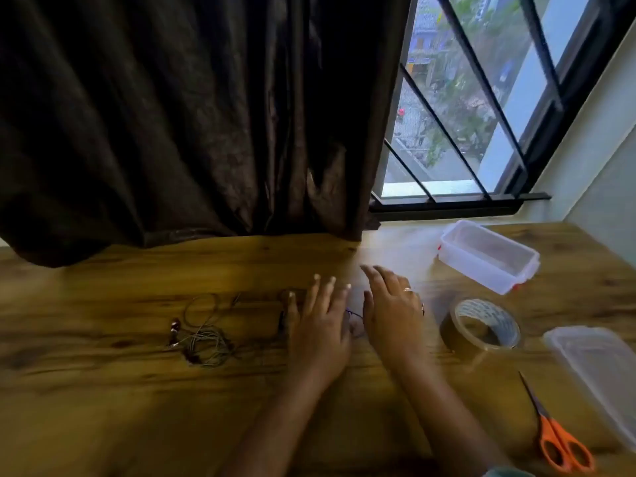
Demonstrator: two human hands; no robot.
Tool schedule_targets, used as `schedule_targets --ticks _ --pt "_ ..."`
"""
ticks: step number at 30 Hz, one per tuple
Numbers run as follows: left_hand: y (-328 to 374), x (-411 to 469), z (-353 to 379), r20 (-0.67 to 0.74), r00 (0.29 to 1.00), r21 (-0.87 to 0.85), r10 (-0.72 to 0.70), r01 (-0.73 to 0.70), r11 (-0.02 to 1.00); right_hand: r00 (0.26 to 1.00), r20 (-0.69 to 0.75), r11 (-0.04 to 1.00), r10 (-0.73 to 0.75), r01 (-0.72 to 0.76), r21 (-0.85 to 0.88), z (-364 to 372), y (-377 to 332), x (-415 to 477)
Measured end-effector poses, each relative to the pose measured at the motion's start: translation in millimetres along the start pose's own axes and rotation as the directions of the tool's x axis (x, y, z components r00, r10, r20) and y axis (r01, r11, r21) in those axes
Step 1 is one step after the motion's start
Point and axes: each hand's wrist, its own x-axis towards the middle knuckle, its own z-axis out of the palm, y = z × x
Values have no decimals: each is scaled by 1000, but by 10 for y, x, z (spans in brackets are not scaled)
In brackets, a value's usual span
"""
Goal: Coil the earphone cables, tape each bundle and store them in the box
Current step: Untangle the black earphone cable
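Spreading my left hand (318, 327) and right hand (392, 315) flat, holding nothing, I frame a blue cable (354, 315), probably to gather it; tape (454, 332) at three o'clock, box (481, 274) at one, within easy reach.

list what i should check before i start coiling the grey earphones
1. Hands free: left hand and right hand are open, fingers straight, holding nothing: ok.
2. Cable reachable: grey earphones lie in a loose tangle on the table, left of the hands: ok.
3. Storage ready: box is open, lid set aside: ok.
4. Tape at hand: tape roll is beside the right hand: ok; its free end: cannot tell.
5. Cutter present: scissors lie on the table's right: ok.
6. Second set: blue cable between the hands is mostly hidden: cannot tell.
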Motion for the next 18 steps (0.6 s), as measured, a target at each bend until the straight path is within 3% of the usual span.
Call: schedule_targets --ticks 4,7,12,18 --pt "14 -215 161 1 999 134 54 -54 989 999 25 992 46 -43 -122 85 152 -217" --pt "-50 -220 227 73 997 92 26 -33 995 995 69 986 73 -61 -155 120 170 -240" --pt "-135 -191 225 -17 999 104 32 -30 994 995 72 992 71 -63 -112 102 170 -279" --pt "-273 -228 166 -182 979 266 94 -43 963 990 134 998 54 -49 -42 65 213 -321"
